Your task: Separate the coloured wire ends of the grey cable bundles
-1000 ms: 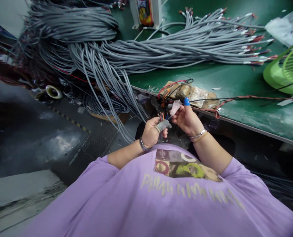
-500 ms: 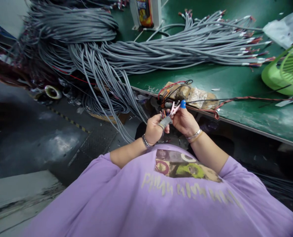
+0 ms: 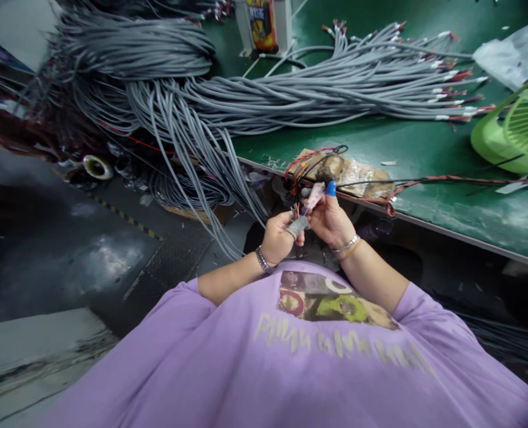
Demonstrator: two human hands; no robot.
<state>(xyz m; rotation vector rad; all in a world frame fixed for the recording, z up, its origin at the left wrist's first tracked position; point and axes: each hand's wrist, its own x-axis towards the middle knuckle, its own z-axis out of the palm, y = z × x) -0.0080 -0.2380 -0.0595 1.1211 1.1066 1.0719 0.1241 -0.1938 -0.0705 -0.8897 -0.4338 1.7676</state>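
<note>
Dim, uneven light.
Whitish glare marks the dark grey floor (image 3: 107, 261); the smooth green table (image 3: 437, 145) shines softly, deep shadow beneath; outer edges look stretched.

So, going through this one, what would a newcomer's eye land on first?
Probably the mass of gray cables sprawled across the green table, then the bright green fan at the right edge. In the middle, the blue fingertip cover on the right hand stands out beside the small pink object it holds.
</note>
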